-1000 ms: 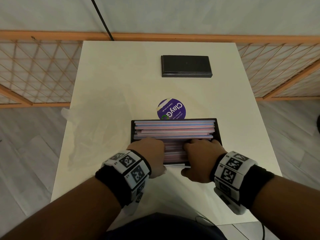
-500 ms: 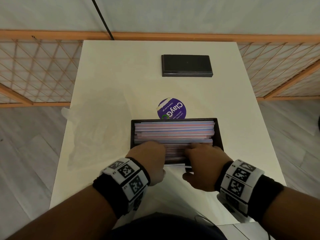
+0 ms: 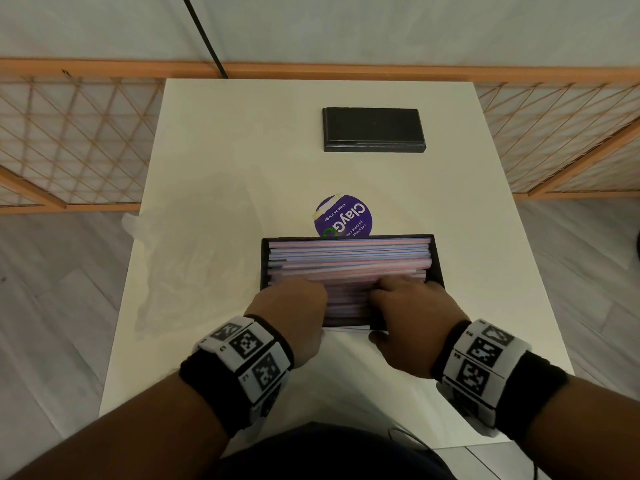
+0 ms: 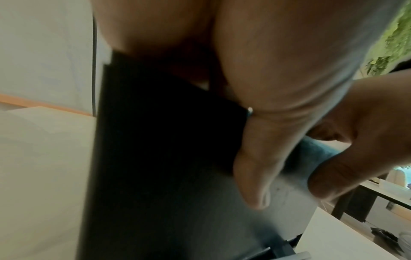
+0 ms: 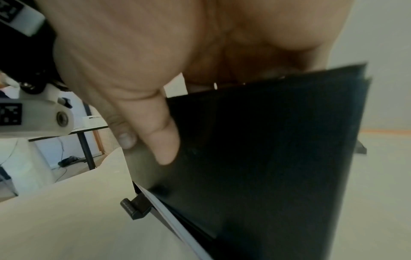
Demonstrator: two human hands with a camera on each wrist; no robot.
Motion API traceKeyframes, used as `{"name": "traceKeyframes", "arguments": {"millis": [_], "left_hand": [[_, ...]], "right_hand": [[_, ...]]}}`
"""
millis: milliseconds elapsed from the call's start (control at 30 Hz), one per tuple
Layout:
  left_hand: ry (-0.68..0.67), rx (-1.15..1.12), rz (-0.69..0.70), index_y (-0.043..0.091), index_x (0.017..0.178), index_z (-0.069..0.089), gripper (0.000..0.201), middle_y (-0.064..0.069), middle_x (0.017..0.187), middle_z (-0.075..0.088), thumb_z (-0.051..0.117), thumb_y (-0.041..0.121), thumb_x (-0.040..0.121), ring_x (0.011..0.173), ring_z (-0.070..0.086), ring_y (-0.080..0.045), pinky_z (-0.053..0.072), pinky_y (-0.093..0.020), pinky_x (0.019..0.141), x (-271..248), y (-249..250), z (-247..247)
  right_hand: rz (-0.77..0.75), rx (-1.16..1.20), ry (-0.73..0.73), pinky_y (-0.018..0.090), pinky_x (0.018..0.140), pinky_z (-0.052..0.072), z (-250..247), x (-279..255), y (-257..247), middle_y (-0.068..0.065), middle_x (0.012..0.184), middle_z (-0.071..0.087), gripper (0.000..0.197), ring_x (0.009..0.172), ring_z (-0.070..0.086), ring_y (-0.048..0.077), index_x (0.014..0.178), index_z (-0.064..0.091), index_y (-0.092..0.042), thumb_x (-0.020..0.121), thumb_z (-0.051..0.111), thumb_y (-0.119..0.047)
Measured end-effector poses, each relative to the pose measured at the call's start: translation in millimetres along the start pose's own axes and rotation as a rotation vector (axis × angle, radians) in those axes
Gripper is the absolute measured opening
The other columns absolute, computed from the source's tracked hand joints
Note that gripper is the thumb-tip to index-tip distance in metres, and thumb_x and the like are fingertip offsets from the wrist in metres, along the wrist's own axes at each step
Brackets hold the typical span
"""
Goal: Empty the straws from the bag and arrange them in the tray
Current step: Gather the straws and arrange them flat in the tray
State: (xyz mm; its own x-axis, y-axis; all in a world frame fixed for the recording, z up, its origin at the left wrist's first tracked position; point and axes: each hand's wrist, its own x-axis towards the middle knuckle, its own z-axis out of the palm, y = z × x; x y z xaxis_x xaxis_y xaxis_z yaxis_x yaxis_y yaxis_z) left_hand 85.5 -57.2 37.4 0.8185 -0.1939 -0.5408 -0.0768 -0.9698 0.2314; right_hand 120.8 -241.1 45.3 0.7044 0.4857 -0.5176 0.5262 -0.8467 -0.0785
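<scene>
A black tray (image 3: 437, 261) sits in the middle of the white table, filled with pink, blue and white straws (image 3: 349, 258) lying lengthwise. My left hand (image 3: 294, 306) covers the near left part of the tray. Its fingers curl over the rim onto the straws and its thumb (image 4: 255, 176) presses the outer wall (image 4: 166, 140). My right hand (image 3: 412, 306) does the same on the near right, with its thumb (image 5: 164, 137) on the dark wall (image 5: 266, 140). The fingertips are hidden. An empty clear plastic bag (image 3: 173, 271) lies flat to the left of the tray.
A round purple sticker (image 3: 343, 216) lies just beyond the tray. A black rectangular lid or box (image 3: 374, 129) sits at the far side. A thin white strip (image 3: 346, 329) shows under the tray's near edge. Wooden lattice panels (image 3: 69, 140) flank the table.
Both hands drew back slightly half a second ago and now lie a little further forward over the straws. The tray and bag stay in place.
</scene>
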Motion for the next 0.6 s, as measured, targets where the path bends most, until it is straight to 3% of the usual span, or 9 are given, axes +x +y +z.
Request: {"name": "traceKeyframes", "arguments": {"millis": [100,167,233,300,367,433,467,533,600], "left_hand": [[0.2,-0.061,0.068,0.026,0.108,0.065,0.037,0.006,0.108,0.068,0.064,0.054,0.085,0.103,0.064,-0.022,0.054,-0.036,0.087,-12.3,-4.3,-7.4],[0.469,-0.189,0.197,0.022,0.089,0.065,0.038,0.004,0.088,0.066,0.062,0.059,0.08,0.084,0.061,-0.022,0.053,-0.035,0.075,-15.9,-7.8,-10.7],[0.668,-0.265,0.231,0.015,0.092,0.066,0.043,-0.001,0.093,0.066,0.055,0.056,0.083,0.089,0.058,-0.024,0.05,-0.038,0.079,-9.6,-11.8,-12.7],[0.592,-0.272,0.15,0.014,0.123,0.064,0.06,-0.004,0.13,0.063,0.038,0.058,0.091,0.124,0.053,-0.027,0.043,-0.048,0.104,2.6,-16.4,-13.4],[0.45,-0.338,0.084,0.018,0.149,0.045,0.079,0.0,0.16,0.04,0.016,0.064,0.091,0.153,0.023,-0.02,0.015,-0.045,0.125,12.8,-21.8,-12.0],[0.41,-0.386,0.078,0.018,0.155,0.036,0.087,0.002,0.165,0.032,0.004,0.064,0.09,0.156,0.01,-0.013,0.0,-0.036,0.126,20.9,-26.2,-8.0],[0.441,-0.413,0.075,0.017,0.154,0.038,0.086,0.001,0.164,0.034,0.002,0.063,0.091,0.156,0.011,-0.012,-0.001,-0.033,0.125,23.2,-27.5,-6.1],[0.527,-0.518,0.037,0.016,0.15,0.046,0.077,-0.002,0.159,0.042,0.006,0.055,0.098,0.154,0.019,-0.012,0.002,-0.025,0.123,24.6,-26.5,-5.2],[0.603,-0.621,0.001,0.011,0.142,0.056,0.066,-0.005,0.152,0.051,0.013,0.043,0.102,0.152,0.027,-0.016,0.006,-0.02,0.119,24.5,-22.9,-5.7]], "right_hand": [[-0.06,0.031,0.167,0.037,0.074,0.05,4.8,-8.6,3.5,-0.007,0.085,0.065,0.015,0.082,0.064,0.026,0.083,0.065,-0.027,0.071,0.067,-0.036],[-0.093,0.043,0.065,0.037,0.081,0.052,7.9,-8.9,2.0,-0.007,0.094,0.066,0.017,0.09,0.063,0.025,0.094,0.068,-0.028,0.08,0.06,-0.033],[-0.1,0.048,-0.015,0.036,0.085,0.052,12.4,-3.4,2.2,-0.007,0.102,0.067,0.022,0.097,0.062,0.024,0.102,0.066,-0.028,0.089,0.049,-0.03],[-0.109,0.04,0.002,0.037,0.084,0.053,14.7,4.4,2.6,-0.005,0.098,0.068,0.02,0.095,0.063,0.024,0.099,0.065,-0.025,0.091,0.047,-0.028],[-0.113,0.054,0.034,0.038,0.085,0.052,15.7,9.7,2.1,-0.003,0.1,0.067,0.018,0.097,0.061,0.024,0.098,0.065,-0.025,0.091,0.049,-0.028],[-0.114,0.072,0.095,0.037,0.083,0.052,15.8,12.2,0.6,-0.001,0.097,0.066,0.012,0.094,0.061,0.027,0.092,0.066,-0.023,0.087,0.056,-0.028],[-0.114,0.07,0.161,0.037,0.079,0.053,14.9,12.4,-0.1,0.001,0.092,0.065,0.009,0.09,0.061,0.03,0.087,0.066,-0.02,0.081,0.062,-0.027],[-0.1,0.073,0.323,0.04,0.073,0.05,13.1,11.2,-1.5,0.004,0.086,0.06,0.022,0.082,0.059,0.032,0.082,0.064,-0.018,0.065,0.074,-0.027],[-0.077,0.04,0.423,0.043,0.079,0.048,9.3,12.1,-5.3,0.005,0.1,0.057,0.044,0.093,0.055,0.03,0.097,0.062,-0.018,0.06,0.076,-0.037]]}}
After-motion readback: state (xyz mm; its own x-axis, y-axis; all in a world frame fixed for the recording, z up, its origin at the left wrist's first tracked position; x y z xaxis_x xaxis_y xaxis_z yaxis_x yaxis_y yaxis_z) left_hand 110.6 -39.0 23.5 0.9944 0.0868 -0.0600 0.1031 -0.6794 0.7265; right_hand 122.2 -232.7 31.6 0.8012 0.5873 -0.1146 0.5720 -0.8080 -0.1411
